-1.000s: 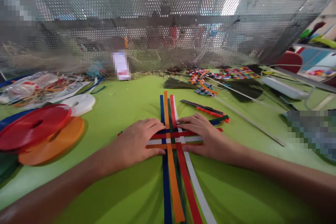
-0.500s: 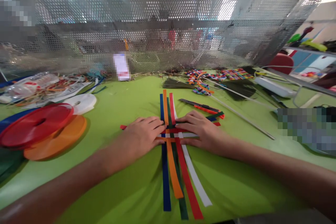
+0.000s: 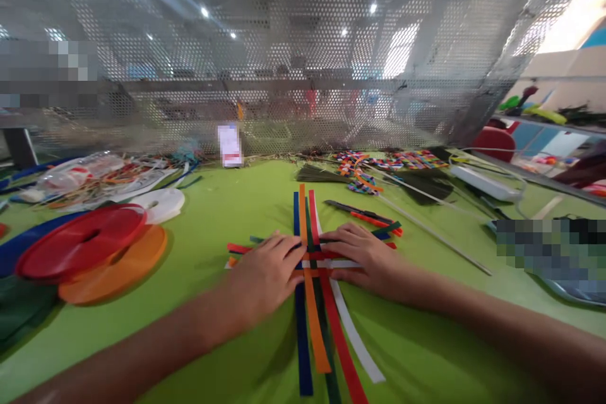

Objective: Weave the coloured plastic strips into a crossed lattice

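Observation:
Flat coloured strips cross in a loose weave in front of me. Running lengthwise are a blue strip [image 3: 303,341], an orange strip [image 3: 316,334], a dark green strip, a red strip [image 3: 341,341] and a white strip [image 3: 357,341]. Crosswise strips, among them a red strip [image 3: 239,248], stick out past both hands. My left hand [image 3: 269,265] grips the weave's left side, fingers at the far edge and thumb at the near edge. Mirroring it, my right hand [image 3: 362,257] grips the right side. Both palms cover parts of the crosswise strips.
Rolls of strip lie at left: a red roll [image 3: 47,259], an orange roll [image 3: 146,265] and a white roll [image 3: 170,204]. Beyond my right hand is a utility knife [image 3: 357,211]. A thin rod [image 3: 440,238] and colourful woven pieces [image 3: 360,164] lie farther back, before a perforated metal screen [image 3: 284,44].
The whole scene sits lower as the head view tilts up. My left hand has shifted slightly, exposing more crosswise strip ends at its left. Both hands stay on the weave.

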Motion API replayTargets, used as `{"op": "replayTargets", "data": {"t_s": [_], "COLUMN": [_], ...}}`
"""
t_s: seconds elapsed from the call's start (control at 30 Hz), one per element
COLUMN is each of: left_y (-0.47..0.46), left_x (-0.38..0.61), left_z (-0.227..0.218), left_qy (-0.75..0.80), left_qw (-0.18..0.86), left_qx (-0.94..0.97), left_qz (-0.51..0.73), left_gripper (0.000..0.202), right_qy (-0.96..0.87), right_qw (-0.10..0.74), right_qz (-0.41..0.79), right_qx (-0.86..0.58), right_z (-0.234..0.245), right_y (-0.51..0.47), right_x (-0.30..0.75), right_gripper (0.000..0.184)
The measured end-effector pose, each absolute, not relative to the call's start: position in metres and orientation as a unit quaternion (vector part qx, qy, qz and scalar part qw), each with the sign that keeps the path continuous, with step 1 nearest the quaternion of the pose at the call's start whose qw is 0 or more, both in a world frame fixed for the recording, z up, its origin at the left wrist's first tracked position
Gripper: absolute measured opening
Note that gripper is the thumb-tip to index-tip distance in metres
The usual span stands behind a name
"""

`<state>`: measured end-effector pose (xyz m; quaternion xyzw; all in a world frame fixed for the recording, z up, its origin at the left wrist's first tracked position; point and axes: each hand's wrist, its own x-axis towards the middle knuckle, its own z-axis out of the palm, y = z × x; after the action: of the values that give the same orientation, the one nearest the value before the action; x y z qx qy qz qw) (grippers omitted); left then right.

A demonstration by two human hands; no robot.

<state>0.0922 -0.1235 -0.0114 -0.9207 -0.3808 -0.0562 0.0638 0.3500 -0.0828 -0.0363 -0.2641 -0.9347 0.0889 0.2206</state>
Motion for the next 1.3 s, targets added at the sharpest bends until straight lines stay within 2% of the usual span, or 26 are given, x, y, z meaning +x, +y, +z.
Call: {"op": "replayTargets", "data": {"t_s": [0.1, 0.23, 0.43, 0.73, 0.93, 1.03, 1.2, 1.3], "left_y": [-0.114, -0.108, -0.104, -0.103, -0.105, -0.106, -0.106, -0.107], "left_x": [0.087, 0.082, 0.082, 0.079, 0.081, 0.081, 0.077, 0.076], "left_z": [-0.01, -0.012, -0.013, -0.015, -0.018, -0.015, -0.01, -0.01], "left_qy": [-0.413, -0.418, -0.415, -0.409, -0.431, -0.422, -0.417, -0.413], "left_qw": [0.008, -0.041, -0.051, -0.086, -0.091, -0.088, -0.138, -0.138], "left_qx": [-0.905, -0.901, -0.901, -0.897, -0.885, -0.89, -0.891, -0.892], "left_qz": [-0.097, -0.112, -0.112, -0.145, -0.153, -0.146, -0.112, -0.12], "left_gripper": [0.042, 0.039, 0.04, 0.026, 0.031, 0.036, 0.057, 0.061], "right_qy": [-0.933, -0.929, -0.928, -0.922, -0.91, -0.905, -0.908, -0.905], "right_qw": [0.221, 0.246, 0.254, 0.254, 0.266, 0.264, 0.205, 0.192], "right_qz": [0.08, 0.061, 0.049, 0.101, 0.144, 0.155, 0.174, 0.182], "right_qx": [-0.272, -0.271, -0.267, -0.273, -0.285, -0.297, -0.322, -0.333], "right_z": [-0.038, -0.042, -0.045, -0.042, -0.047, -0.048, -0.039, -0.037], "right_y": [-0.084, -0.085, -0.084, -0.084, -0.078, -0.077, -0.081, -0.083], "right_x": [0.349, 0.347, 0.345, 0.344, 0.343, 0.344, 0.345, 0.344], "right_gripper": [0.038, 0.033, 0.034, 0.032, 0.032, 0.038, 0.067, 0.073]}}
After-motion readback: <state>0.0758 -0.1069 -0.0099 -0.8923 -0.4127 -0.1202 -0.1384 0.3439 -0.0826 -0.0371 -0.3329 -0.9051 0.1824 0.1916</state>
